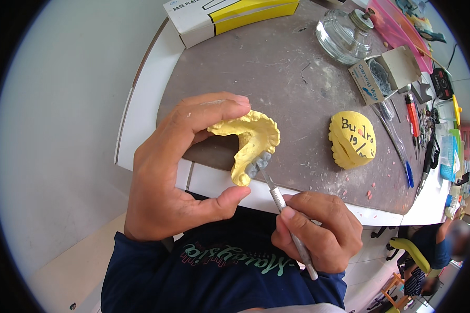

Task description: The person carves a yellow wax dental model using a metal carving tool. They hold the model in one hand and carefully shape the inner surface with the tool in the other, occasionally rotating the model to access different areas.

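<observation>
Head view: cast in left grasp, blade at the grey lumps

Head view, the only feed I have. The left hand (172,172) grasps a yellow dental cast (249,138) by its two ends, index finger at the far end and thumb at the near one. The cast is raised above the near edge of the brown worktop (287,78). The right hand (324,224) is closed pen-fashion on a slim metal carving tool (278,198), its thin blade tip at the grey lumps (258,163) seated along the cast's near arm.

Handling, my estimate: cast light, rigid, dry and chalky, so not slippery; brittle, with tooth edges likely to chip. I would hold it by the thick ends, as here, and keep pressure off the lumps, which look waxy and would probably dent. The tool should be stiff, best gripped on its textured handle.

Count: hands, two; yellow casts, two, the second (352,141) resting on the worktop to the right; carving tool in hand, one; white-and-yellow box, one (235,18); glass jar with metal cap, one (344,39); small opened carton, one (368,83); pink tray, one (402,26). Grey lumps: several, run together, exact number not resolvable. Tools at right overlap; no count taken.
</observation>
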A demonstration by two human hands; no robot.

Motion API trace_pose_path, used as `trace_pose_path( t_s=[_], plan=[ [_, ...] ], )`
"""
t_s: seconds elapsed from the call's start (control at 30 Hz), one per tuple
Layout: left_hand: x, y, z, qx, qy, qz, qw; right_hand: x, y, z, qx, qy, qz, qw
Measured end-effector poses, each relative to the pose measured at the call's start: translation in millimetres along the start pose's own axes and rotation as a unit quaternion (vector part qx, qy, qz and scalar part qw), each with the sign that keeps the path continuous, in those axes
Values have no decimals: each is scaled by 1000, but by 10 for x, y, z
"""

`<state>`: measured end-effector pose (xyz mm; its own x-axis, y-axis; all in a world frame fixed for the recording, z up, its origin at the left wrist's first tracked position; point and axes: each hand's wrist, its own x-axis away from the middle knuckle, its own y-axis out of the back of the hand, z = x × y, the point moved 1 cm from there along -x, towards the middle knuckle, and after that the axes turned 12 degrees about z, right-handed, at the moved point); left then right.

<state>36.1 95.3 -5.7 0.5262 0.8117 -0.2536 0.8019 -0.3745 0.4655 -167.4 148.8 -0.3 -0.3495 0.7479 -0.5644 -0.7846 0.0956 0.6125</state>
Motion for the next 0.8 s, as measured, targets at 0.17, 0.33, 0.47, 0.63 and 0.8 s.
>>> trace_pose_path(
  t_s=[0.17,0.33,0.47,0.63,0.8],
  plan=[
    [8,-4,-28,13,9,-12,1000,53,119,-6,-104,-1,-11,995],
    [-6,-42,-12,42,7,-21,999,103,123,-39,-134,-59,-30,989],
    [-24,33,-63,30,30,-2,999,54,132,-47,-131,-46,14,990],
    [-29,55,-12,54,22,10,998,23,139,-39,-120,-47,52,990],
    [-35,55,-10,57,25,10,998,15,129,-36,-108,-51,62,991]
  ],
)
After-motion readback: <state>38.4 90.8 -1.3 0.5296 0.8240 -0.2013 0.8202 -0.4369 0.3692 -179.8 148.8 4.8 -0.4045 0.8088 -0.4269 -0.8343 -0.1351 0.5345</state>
